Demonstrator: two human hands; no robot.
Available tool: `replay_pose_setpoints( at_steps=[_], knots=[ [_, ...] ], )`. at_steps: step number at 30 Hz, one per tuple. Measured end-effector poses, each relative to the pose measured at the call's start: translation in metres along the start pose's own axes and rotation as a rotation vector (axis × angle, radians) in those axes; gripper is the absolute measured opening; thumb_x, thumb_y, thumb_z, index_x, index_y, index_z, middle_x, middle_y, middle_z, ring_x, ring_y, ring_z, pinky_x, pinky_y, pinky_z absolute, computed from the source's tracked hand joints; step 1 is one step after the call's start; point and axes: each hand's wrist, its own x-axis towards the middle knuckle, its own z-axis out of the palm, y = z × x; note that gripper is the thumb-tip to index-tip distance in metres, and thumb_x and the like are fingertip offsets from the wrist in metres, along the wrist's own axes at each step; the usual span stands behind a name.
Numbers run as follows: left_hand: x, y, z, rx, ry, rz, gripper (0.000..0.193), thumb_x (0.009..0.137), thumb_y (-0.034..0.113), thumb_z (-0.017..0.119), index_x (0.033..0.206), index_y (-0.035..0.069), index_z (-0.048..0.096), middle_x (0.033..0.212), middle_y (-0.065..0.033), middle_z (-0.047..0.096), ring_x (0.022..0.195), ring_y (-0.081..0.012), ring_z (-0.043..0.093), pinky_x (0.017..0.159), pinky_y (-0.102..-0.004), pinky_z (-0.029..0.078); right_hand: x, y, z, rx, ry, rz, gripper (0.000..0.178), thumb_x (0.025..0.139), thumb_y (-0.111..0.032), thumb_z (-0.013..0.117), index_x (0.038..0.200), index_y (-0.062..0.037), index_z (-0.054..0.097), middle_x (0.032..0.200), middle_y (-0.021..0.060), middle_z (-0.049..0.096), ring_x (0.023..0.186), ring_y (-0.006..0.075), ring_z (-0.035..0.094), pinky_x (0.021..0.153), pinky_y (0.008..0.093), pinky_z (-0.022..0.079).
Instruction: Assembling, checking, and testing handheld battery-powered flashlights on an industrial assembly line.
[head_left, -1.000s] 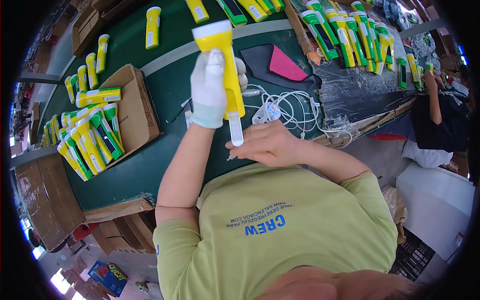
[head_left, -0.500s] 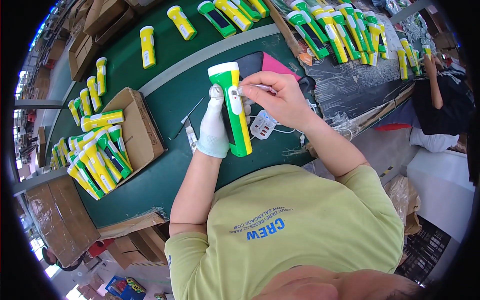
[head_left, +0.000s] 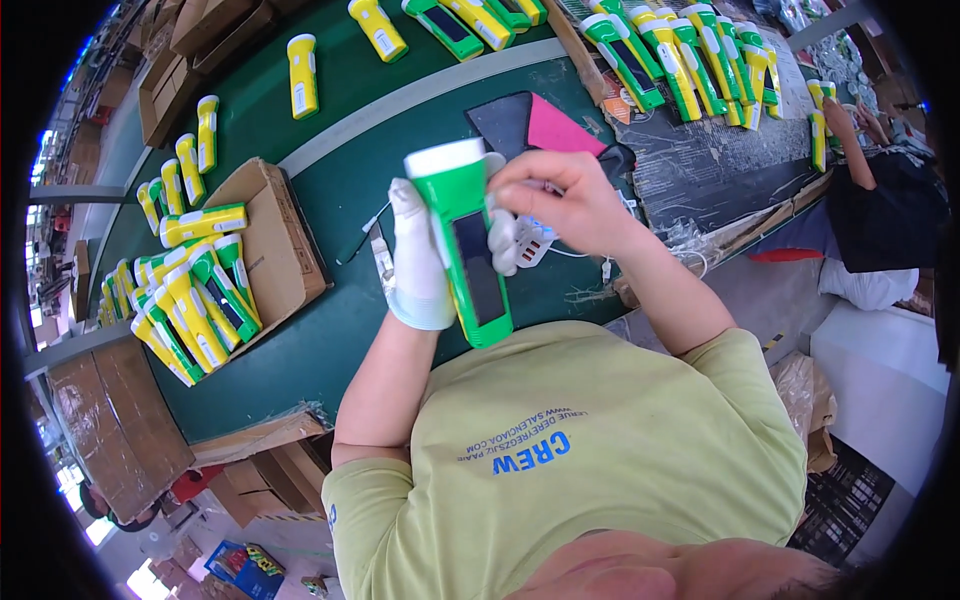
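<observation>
My left hand (head_left: pixel 416 262), in a white glove, is closed around a green and yellow flashlight (head_left: pixel 477 262). Its wide white head points away from me, and a dark solar panel faces up. White glove fingertips show along the right side of its body. Beside the flashlight's upper right edge, my right hand (head_left: pixel 560 200) is bare, with thumb and fingers pinched together. A slim pale rod (head_left: pixel 551 188) shows partly in that pinch; its tip is hidden. Behind the hands lies a white power strip (head_left: pixel 531 243) with several ports.
At the left, a cardboard box (head_left: pixel 285 240) stands by a pile of flashlights (head_left: pixel 190 310). More flashlights (head_left: pixel 690 60) lie on the worn board at the right. A black and pink pouch (head_left: pixel 555 125) and a thin cable (head_left: pixel 362 236) rest on the green table. Another person (head_left: pixel 870 200) works at far right.
The flashlight has turned in my left hand, bringing its solar panel up instead of the switch side, and has come slightly nearer. My right hand has drawn off the switch.
</observation>
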Motion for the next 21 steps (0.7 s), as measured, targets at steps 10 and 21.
replay_pose_setpoints(
  at_steps=[10, 21],
  knots=[
    [0.02, 0.003, -0.003, -0.189, 0.095, 0.307, 0.069, 0.09, 0.07, 0.039, 0.115, 0.007, 0.05, 0.081, -0.0062, 0.054, 0.071, -0.0192, 0.054, 0.068, -0.0332, 0.047, -0.021, 0.007, 0.002, 0.549, -0.12, 0.499, 0.02, 0.08, -0.011, 0.077, 0.081, -0.0082, 0.057, 0.065, -0.0044, 0.054, 0.058, 0.0018, 0.05, 0.044, 0.0184, 0.031],
    [0.016, -0.022, -0.006, 0.551, -0.104, 0.439, 0.071, 0.091, 0.065, 0.046, 0.128, 0.004, 0.043, 0.115, -0.012, 0.057, 0.105, -0.0225, 0.056, 0.094, -0.0351, 0.044, -0.035, 0.016, 0.023, -0.38, 0.005, 0.088, 0.056, 0.079, -0.02, 0.076, 0.124, -0.0014, 0.049, 0.111, 0.0143, 0.063, 0.101, 0.0229, 0.062, 0.09, 0.0372, 0.048]
  ],
)
